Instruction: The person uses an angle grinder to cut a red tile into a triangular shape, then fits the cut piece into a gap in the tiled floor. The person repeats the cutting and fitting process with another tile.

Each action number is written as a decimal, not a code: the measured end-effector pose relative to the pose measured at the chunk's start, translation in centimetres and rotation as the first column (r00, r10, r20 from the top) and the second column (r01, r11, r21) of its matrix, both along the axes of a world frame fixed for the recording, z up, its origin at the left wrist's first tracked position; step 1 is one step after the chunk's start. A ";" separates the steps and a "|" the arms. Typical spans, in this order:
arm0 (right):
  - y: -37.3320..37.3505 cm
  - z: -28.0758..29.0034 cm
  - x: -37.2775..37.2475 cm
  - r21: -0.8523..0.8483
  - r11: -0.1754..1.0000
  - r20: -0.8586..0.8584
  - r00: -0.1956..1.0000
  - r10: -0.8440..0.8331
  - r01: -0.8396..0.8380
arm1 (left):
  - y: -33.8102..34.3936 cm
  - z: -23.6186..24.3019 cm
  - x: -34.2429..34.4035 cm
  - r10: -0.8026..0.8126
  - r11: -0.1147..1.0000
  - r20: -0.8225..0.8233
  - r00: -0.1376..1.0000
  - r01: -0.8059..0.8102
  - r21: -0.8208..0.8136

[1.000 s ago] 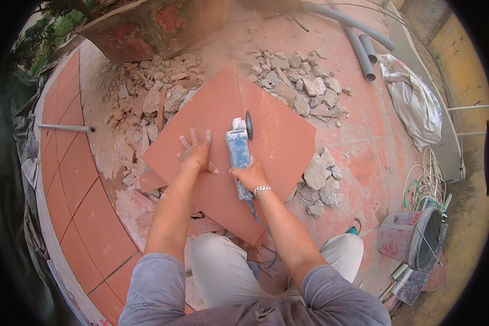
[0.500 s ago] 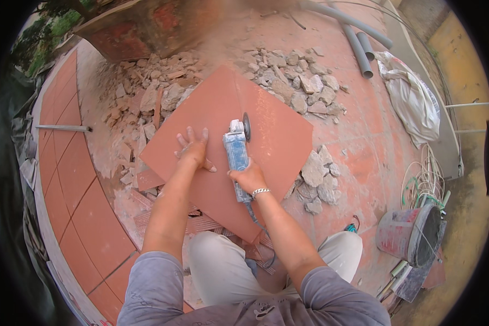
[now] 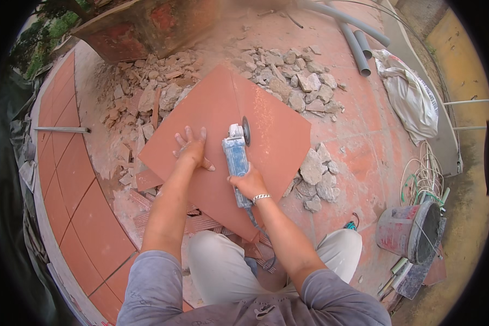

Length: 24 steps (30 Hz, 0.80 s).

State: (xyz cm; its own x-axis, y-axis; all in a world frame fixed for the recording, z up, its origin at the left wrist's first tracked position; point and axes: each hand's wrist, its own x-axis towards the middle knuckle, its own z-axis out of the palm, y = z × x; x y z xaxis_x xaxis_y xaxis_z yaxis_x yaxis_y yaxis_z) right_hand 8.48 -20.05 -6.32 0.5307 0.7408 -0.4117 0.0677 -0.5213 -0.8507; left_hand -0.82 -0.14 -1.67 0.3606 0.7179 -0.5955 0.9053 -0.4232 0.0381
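Observation:
A large square reddish tile lies cornerwise in front of my knees, on rubble and broken tile pieces. My right hand is wrapped round the body of a blue angle grinder with a pale, dusty head. Its dark disc stands on edge at the tile's surface; how deep it sits I cannot tell. A thin line runs from the tile's far corner toward the disc, with pale dust specks to its right. My left hand lies flat on the tile, left of the grinder, with its fingers spread.
Broken concrete is heaped behind the tile and at its right. Grey pipes and a white sack lie far right. A bucket stands near right. The grinder's cord trails between my knees. Laid tiles line the left.
The grinder and my right hand have shifted slightly toward me along the tile. My left hand stays at the same spot on the tile. The whole view has moved a little.

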 end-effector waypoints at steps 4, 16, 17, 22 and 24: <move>-0.3 0.3 -0.3 -0.020 1.000 0.017 1.000 -0.013 0.014 | -0.2 0.3 0.0 0.013 1.000 0.008 1.000 -0.013 0.001; -1.8 0.6 -0.9 -0.030 1.000 0.002 1.000 -0.004 0.004 | -0.1 -0.3 -0.2 -0.014 1.000 -0.006 1.000 0.014 0.026; -2.0 0.6 -1.0 -0.027 1.000 0.003 1.000 -0.004 0.004 | -0.1 -0.4 -0.1 -0.011 1.000 -0.009 1.000 0.011 0.022; -2.8 0.5 -1.5 0.011 1.000 -0.002 1.000 -0.013 0.013 | -0.3 0.2 -0.2 -0.007 1.000 0.006 1.000 0.007 0.015; -3.1 0.4 -1.6 0.012 1.000 0.000 1.000 -0.016 0.016 | -0.4 0.4 -0.2 0.000 1.000 0.024 1.000 0.000 0.014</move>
State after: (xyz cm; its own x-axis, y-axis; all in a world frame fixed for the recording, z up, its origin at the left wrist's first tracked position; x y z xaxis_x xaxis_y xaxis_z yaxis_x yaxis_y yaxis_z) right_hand 6.90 -23.12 -5.93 0.5427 0.7372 -0.4025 0.0595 -0.5117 -0.8571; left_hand -1.01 -0.56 -1.25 0.3748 0.7257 -0.5769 0.9041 -0.4239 0.0541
